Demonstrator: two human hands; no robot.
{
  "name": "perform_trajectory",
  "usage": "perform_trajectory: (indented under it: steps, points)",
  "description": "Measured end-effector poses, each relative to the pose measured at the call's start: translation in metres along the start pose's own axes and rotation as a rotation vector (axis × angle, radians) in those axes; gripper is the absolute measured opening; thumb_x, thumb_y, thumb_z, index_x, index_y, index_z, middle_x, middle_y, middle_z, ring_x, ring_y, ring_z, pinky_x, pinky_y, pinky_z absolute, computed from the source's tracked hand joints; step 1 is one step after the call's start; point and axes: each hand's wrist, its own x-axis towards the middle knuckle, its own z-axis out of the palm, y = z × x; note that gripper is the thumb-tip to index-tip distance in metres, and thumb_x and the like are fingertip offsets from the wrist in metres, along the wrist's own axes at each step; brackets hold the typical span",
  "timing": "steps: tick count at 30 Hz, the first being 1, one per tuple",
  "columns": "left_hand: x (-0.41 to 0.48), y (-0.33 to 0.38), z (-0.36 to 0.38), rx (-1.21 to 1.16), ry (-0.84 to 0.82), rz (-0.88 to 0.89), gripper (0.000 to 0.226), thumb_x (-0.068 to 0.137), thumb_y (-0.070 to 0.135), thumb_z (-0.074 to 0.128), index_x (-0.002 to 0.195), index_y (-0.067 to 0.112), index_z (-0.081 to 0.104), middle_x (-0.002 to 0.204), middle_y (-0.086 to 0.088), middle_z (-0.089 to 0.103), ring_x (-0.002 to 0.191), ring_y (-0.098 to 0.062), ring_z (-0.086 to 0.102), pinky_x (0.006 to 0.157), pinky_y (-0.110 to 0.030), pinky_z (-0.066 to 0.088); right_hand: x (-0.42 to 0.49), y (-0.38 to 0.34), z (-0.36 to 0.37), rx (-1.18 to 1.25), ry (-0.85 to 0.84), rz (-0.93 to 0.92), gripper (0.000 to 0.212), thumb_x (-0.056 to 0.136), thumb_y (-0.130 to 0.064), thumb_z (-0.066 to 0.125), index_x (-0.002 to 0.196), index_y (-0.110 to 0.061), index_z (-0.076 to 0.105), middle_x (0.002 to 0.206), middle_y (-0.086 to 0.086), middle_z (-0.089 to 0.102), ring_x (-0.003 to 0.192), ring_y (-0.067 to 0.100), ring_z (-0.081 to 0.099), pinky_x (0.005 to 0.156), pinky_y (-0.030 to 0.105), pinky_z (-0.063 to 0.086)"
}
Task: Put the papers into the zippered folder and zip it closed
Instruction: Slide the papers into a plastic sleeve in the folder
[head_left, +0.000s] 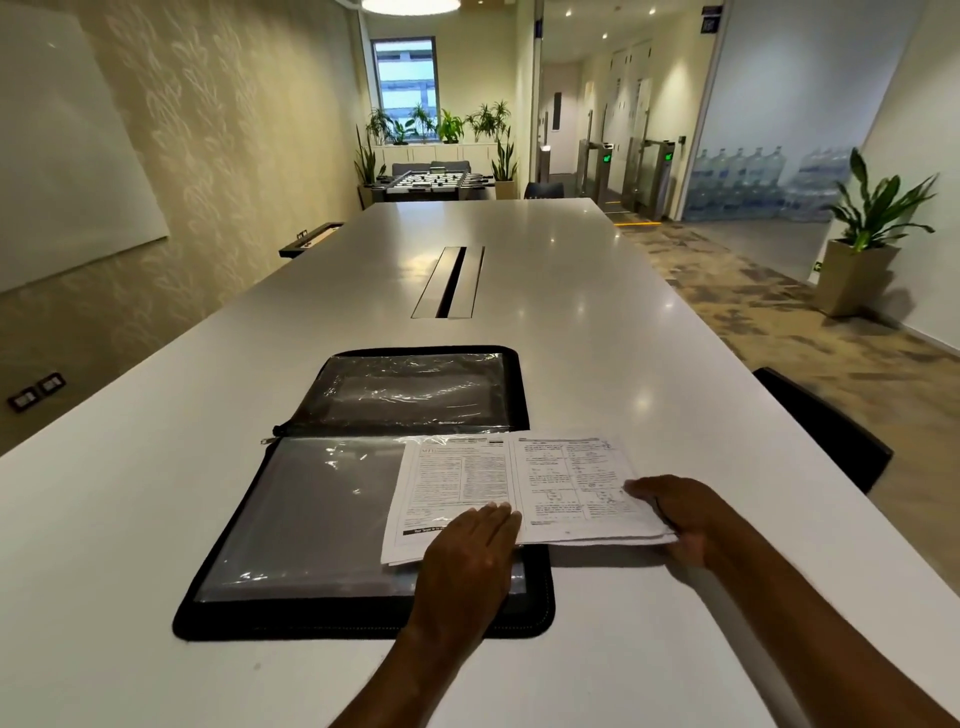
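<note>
A black zippered folder lies spread wide on the white table, its two halves lined with clear plastic sleeves. A stack of printed papers rests partly on the folder's near half and partly on the table to its right. My left hand lies flat on the papers' near left part, fingers together. My right hand grips the stack's right edge, thumb on top and fingers under it. The zipper pull sticks out at the folder's left, by the spine.
A dark cable slot is set into the table's middle, beyond the folder. A black chair back stands at the table's right edge. A whiteboard hangs on the left wall. Potted plants and stacked water bottles are far off.
</note>
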Motion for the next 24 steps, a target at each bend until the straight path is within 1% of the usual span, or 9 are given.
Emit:
perform_trajectory:
  steps: [2, 3, 6, 9, 13, 15, 17, 20, 24]
  points:
    - [-0.001, 0.000, 0.000, -0.004, -0.007, 0.006, 0.039, 0.060, 0.007, 0.085, 0.098, 0.007, 0.074, 0.097, -0.010, 0.075, 0.087, -0.023, 0.072, 0.079, -0.033, 0.057, 0.000, -0.009, 0.020, -0.252, 0.014, -0.043, 0.034, 0.091, -0.018, 0.063, 0.120, 0.000, 0.062, 0.126, 0.017, 0.062, 0.111, 0.033, 0.061, 0.082, 0.037, 0.051]
    - [-0.001, 0.000, 0.000, -0.008, -0.009, 0.011, 0.039, 0.060, 0.006, 0.084, 0.098, 0.007, 0.074, 0.098, -0.010, 0.074, 0.088, -0.023, 0.072, 0.079, -0.033, 0.056, 0.003, -0.011, 0.028, -0.269, -0.038, -0.040, 0.035, 0.091, -0.016, 0.063, 0.122, -0.001, 0.060, 0.128, 0.018, 0.061, 0.108, 0.031, 0.061, 0.074, 0.034, 0.051]
    - [0.000, -0.001, 0.000, -0.015, -0.011, 0.027, 0.040, 0.060, 0.005, 0.084, 0.098, 0.007, 0.074, 0.099, -0.009, 0.074, 0.090, -0.022, 0.071, 0.081, -0.032, 0.056, 0.007, -0.010, 0.050, -0.201, -0.143, 0.017, 0.036, 0.088, -0.002, 0.061, 0.123, 0.008, 0.057, 0.120, 0.025, 0.065, 0.091, 0.033, 0.066, 0.074, 0.037, 0.055]
    - [0.000, 0.000, -0.001, -0.026, -0.004, 0.019, 0.037, 0.062, 0.004, 0.083, 0.098, 0.008, 0.074, 0.099, -0.009, 0.074, 0.089, -0.022, 0.071, 0.080, -0.031, 0.056, 0.003, -0.008, 0.058, -0.087, -0.234, 0.033, 0.026, 0.088, 0.001, 0.059, 0.114, 0.007, 0.061, 0.102, 0.025, 0.072, 0.084, 0.036, 0.072, 0.065, 0.039, 0.059]
    - [0.000, 0.001, -0.001, -0.032, 0.005, 0.029, 0.034, 0.065, 0.005, 0.082, 0.098, 0.007, 0.074, 0.099, -0.009, 0.074, 0.090, -0.022, 0.070, 0.079, -0.032, 0.058, 0.006, -0.012, 0.046, -0.138, -0.152, 0.024, 0.023, 0.090, 0.000, 0.058, 0.111, 0.009, 0.059, 0.097, 0.024, 0.073, 0.082, 0.036, 0.071, 0.072, 0.044, 0.059]
    - [0.000, 0.001, -0.002, -0.033, 0.007, 0.036, 0.033, 0.066, 0.005, 0.081, 0.099, 0.007, 0.074, 0.100, -0.009, 0.074, 0.090, -0.023, 0.070, 0.079, -0.032, 0.057, 0.009, -0.014, 0.044, -0.141, -0.115, -0.010, 0.012, 0.090, 0.006, 0.055, 0.101, 0.009, 0.059, 0.075, 0.019, 0.075, 0.062, 0.031, 0.073, 0.049, 0.035, 0.058]
    - [0.000, 0.001, -0.002, -0.038, 0.010, 0.041, 0.033, 0.067, 0.005, 0.081, 0.099, 0.007, 0.074, 0.101, -0.009, 0.074, 0.091, -0.022, 0.070, 0.080, -0.032, 0.057, 0.010, -0.017, 0.049, -0.138, -0.098, -0.020, 0.008, 0.090, 0.010, 0.053, 0.095, 0.008, 0.059, 0.065, 0.016, 0.073, 0.052, 0.027, 0.071, 0.039, 0.031, 0.054]
    - [-0.001, 0.001, -0.002, -0.039, 0.011, 0.051, 0.033, 0.069, 0.006, 0.081, 0.101, 0.007, 0.073, 0.102, -0.008, 0.074, 0.093, -0.021, 0.070, 0.082, -0.031, 0.057, 0.011, -0.020, 0.062, -0.130, -0.139, -0.015, 0.011, 0.090, 0.012, 0.049, 0.094, 0.010, 0.059, 0.084, 0.020, 0.070, 0.062, 0.029, 0.071, 0.049, 0.034, 0.059]
    - [-0.002, 0.000, 0.000, -0.041, 0.018, 0.064, 0.033, 0.069, 0.007, 0.080, 0.101, 0.008, 0.073, 0.103, -0.008, 0.073, 0.093, -0.021, 0.070, 0.081, -0.030, 0.056, 0.013, -0.015, 0.086, -0.155, -0.186, -0.006, 0.012, 0.091, 0.010, 0.050, 0.096, 0.010, 0.061, 0.096, 0.023, 0.069, 0.084, 0.036, 0.067, 0.079, 0.048, 0.055]
